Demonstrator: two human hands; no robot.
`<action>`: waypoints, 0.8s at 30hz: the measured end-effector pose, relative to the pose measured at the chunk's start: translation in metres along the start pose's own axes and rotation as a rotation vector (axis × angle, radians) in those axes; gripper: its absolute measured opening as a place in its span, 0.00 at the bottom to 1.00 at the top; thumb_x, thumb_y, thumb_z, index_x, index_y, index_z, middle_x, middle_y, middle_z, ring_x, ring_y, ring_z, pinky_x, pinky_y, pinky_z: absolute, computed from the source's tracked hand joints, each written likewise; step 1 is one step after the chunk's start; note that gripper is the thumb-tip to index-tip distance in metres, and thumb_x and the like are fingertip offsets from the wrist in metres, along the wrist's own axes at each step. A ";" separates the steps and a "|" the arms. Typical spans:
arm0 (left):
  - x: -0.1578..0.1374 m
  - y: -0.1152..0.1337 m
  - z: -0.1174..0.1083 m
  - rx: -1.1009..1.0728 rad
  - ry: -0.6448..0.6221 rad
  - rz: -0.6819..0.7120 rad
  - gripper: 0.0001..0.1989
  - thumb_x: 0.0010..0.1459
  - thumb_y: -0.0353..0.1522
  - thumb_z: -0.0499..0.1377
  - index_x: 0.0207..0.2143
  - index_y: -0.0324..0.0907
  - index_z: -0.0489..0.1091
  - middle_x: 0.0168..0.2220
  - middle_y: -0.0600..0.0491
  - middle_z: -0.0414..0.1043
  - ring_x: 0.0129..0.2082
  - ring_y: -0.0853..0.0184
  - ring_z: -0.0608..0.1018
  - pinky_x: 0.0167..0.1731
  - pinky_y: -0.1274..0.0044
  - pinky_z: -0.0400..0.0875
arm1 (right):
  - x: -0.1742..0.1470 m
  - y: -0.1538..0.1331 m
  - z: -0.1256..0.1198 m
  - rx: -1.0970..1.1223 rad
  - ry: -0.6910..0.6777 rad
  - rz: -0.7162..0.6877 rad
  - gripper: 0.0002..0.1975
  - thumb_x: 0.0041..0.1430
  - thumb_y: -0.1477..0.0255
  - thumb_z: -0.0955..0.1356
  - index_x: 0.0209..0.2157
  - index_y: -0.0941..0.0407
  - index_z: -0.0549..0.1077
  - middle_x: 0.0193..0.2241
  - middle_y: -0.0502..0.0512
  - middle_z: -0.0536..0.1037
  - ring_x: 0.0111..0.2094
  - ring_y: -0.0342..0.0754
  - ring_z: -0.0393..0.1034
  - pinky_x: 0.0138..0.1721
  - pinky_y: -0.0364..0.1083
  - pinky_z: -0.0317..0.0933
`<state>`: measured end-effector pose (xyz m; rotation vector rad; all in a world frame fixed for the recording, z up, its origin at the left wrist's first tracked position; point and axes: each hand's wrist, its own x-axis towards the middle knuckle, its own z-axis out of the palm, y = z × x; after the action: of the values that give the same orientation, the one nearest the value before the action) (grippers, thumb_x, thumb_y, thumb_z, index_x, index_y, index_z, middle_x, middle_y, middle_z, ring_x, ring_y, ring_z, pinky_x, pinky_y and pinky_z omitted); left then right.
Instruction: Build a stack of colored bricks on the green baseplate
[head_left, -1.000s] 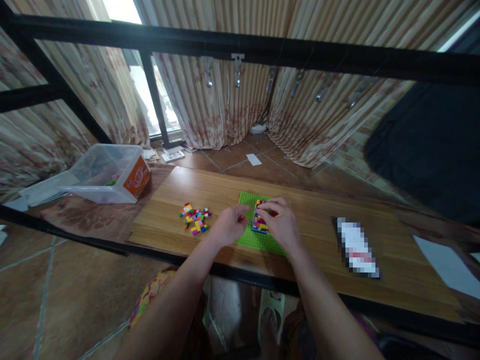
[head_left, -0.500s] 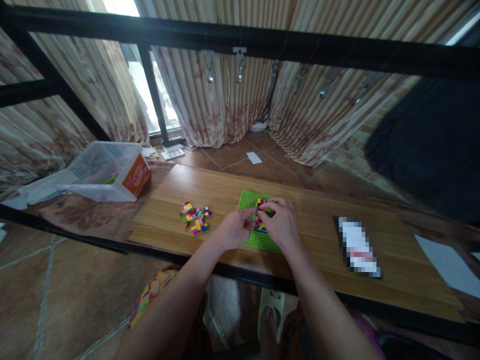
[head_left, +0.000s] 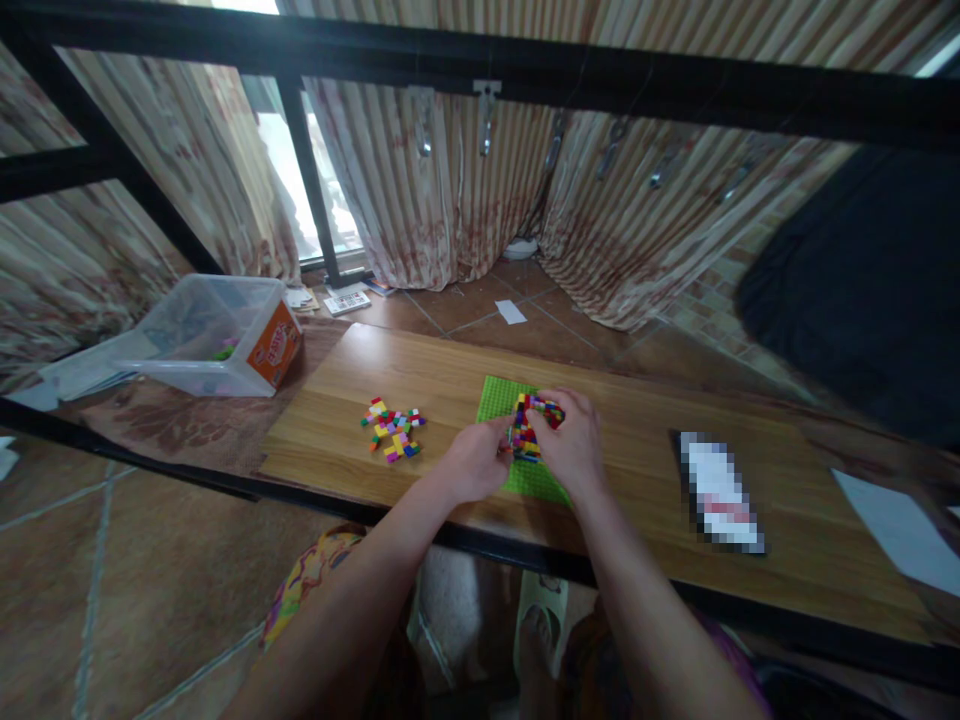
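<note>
A block of multicoloured toy bricks [head_left: 524,440] stands on the green baseplate [head_left: 495,392], between my two hands. My left hand [head_left: 481,462] is closed at the block's left side, its fingertips against the bricks. My right hand [head_left: 576,440] curls over the right side, with the thumb on the upper bricks and the fingers round the far edge. Part of the block and much of the baseplate are hidden by my hands. Loose small bricks [head_left: 393,430] of many colours lie in a spread to the left of my left hand.
The wooden board [head_left: 322,420] carries all this. A clear plastic bin [head_left: 202,375] with an orange label stands at the far left. To the right lies a pixelated dark-edged object [head_left: 721,495], then a white sheet [head_left: 896,525]. A black rail [head_left: 450,60] crosses above.
More of the brick block's coloured top shows now between my hands. My right hand's fingers have spread round its far side; the left hand stays at its left. The view has shifted slightly.
</note>
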<state>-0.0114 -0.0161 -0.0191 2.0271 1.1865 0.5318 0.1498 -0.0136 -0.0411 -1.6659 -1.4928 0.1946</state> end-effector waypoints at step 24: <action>-0.003 0.013 0.002 0.392 -0.042 0.025 0.23 0.57 0.24 0.52 0.56 0.33 0.64 0.47 0.39 0.77 0.44 0.57 0.81 0.45 0.70 0.75 | -0.002 -0.004 0.005 -0.057 -0.048 0.052 0.16 0.54 0.67 0.68 0.43 0.57 0.78 0.49 0.65 0.74 0.55 0.60 0.64 0.57 0.60 0.56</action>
<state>-0.0043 -0.0233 -0.0104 2.3702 1.3209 0.2800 0.1436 -0.0136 -0.0424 -1.7585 -1.5039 0.2239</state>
